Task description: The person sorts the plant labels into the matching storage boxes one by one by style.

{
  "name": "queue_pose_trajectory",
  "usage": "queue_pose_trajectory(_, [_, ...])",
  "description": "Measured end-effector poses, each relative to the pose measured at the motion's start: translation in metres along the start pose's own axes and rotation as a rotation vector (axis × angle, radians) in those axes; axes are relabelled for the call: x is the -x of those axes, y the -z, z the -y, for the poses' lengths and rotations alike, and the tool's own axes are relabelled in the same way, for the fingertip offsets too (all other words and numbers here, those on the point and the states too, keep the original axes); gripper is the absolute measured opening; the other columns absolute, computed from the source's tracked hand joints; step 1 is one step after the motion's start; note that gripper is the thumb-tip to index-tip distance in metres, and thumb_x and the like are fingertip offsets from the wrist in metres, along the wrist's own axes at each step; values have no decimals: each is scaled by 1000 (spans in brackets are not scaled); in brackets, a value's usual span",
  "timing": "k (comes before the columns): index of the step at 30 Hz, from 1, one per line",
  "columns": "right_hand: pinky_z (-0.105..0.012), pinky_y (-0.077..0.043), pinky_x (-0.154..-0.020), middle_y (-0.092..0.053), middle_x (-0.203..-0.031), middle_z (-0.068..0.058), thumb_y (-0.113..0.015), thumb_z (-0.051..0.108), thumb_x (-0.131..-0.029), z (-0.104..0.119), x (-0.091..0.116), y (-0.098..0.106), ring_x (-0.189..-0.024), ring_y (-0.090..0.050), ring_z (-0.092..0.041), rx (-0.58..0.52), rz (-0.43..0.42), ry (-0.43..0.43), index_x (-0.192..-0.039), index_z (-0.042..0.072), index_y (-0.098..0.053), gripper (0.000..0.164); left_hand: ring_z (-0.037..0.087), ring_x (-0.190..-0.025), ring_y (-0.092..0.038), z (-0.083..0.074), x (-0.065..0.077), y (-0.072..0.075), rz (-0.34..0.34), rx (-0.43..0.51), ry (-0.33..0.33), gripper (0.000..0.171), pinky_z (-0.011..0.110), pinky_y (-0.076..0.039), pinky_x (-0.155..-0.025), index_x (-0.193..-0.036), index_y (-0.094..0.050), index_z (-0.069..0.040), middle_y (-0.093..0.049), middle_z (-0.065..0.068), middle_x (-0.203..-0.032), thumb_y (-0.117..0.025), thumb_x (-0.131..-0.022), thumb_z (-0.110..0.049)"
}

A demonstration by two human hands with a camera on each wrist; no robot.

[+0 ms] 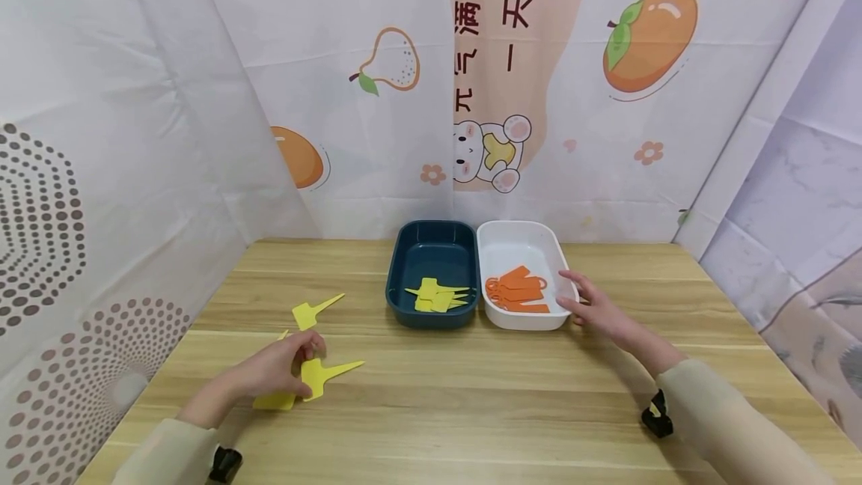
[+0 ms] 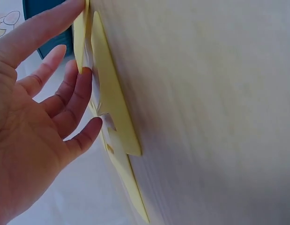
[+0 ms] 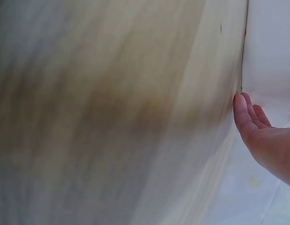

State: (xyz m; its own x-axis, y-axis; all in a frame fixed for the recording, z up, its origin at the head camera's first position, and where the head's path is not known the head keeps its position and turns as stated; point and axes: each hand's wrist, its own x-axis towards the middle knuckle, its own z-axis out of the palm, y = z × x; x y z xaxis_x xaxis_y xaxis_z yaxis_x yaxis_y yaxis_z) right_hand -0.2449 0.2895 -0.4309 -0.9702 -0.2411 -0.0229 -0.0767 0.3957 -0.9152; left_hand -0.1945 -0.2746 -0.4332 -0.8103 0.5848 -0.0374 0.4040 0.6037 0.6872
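My left hand (image 1: pixel 279 367) pinches a yellow T-shaped plant label (image 1: pixel 313 378) between thumb and fingertips, low over the table's left side. More yellow labels (image 2: pixel 114 108) lie beneath that hand, partly hidden by it in the head view. Beyond it lies another yellow plant label (image 1: pixel 305 315). At the right, my right hand (image 1: pixel 599 310) rests with loosely extended fingers against the right rim of a white tray (image 1: pixel 532 322). Several orange tags with looped ends (image 1: pixel 518 292) lie in that tray.
A dark blue tray (image 1: pixel 431 231) stands directly left of the white one, with several yellow labels (image 1: pixel 438 298) inside. Both are near the back edge of the wooden table (image 1: pixel 458 410). Printed curtains (image 1: pixel 323 96) hang behind and at both sides.
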Motion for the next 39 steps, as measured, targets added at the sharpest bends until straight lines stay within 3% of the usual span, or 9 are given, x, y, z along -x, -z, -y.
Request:
queue_pose_trajectory(4, [-26,-50,-65,-42,-124,-34,-57,14,-99,-1,-1,0,-85,-54,-21,-6,-2,0,-150,1,-24,62,19,-85,-48,-3,-1,1,0,2,11,50,30,-42,-74,-107,-55,-10,-51,4,-95,-86,-69,-5])
queue_pose_trajectory(8, [-27,-50,-66,-40,-128,-35,-58,16,-99,-1,-1,0,-89,-54,-22,1,3,-6,-150,1,-23,63,19,-83,-53,-5,-3,3,10,39,32,42,29,-46,-69,-109,-57,-9,-58,9,-109,-80,-76,0])
queue_pose_trajectory(12, [-27,-50,-68,-38,-130,-36,-58,18,-99,-2,-2,0,-93,-53,-25,4,9,-11,-150,2,-22,64,12,-73,-53,-3,-6,5,-5,73,24,32,25,-47,-60,-110,-60,-6,-60,8,-96,-73,-82,3])
queue_pose_trajectory(15, [-27,-50,-67,-38,-130,-36,-58,18,-100,-2,-2,1,-93,-53,-25,7,9,-11,-150,2,-22,64,6,-61,-43,-3,-10,7,-20,106,7,29,22,-42,-55,-112,-59,-2,-48,0,-74,-69,-86,3])
queue_pose_trajectory(19, [-27,-50,-67,-38,-129,-36,-58,17,-99,-2,-2,0,-92,-53,-24,8,3,-7,-150,1,-23,63,4,-60,-40,-4,-16,9,-46,173,-32,29,22,-41,-55,-116,-57,5,-44,-2,-70,-67,-89,2])
queue_pose_trajectory(26, [-26,-49,-64,-41,-125,-34,-58,15,-99,-3,-2,0,-84,-54,-21,-10,0,2,-150,1,-23,63,9,-64,-47,-15,-31,15,-81,259,-51,36,27,-49,-60,-121,-54,12,-52,4,-78,-67,-89,1])
queue_pose_trajectory(33, [-27,-50,-66,-42,-125,-34,-58,15,-99,-4,-2,0,-87,-54,-20,-6,-10,16,-149,0,-25,62,14,-68,-55,-30,-50,23,-108,232,-18,34,34,-54,-64,-121,-56,7,-58,7,-84,-68,-90,-1])
queue_pose_trajectory(39, [-26,-49,-64,-42,-123,-33,-58,16,-99,-2,-1,-1,-81,-54,-19,-18,0,7,-149,1,-23,63,25,-75,-59,-45,-74,29,-126,196,-2,32,40,-54,-68,-120,-60,1,-61,8,-91,-69,-90,-4])
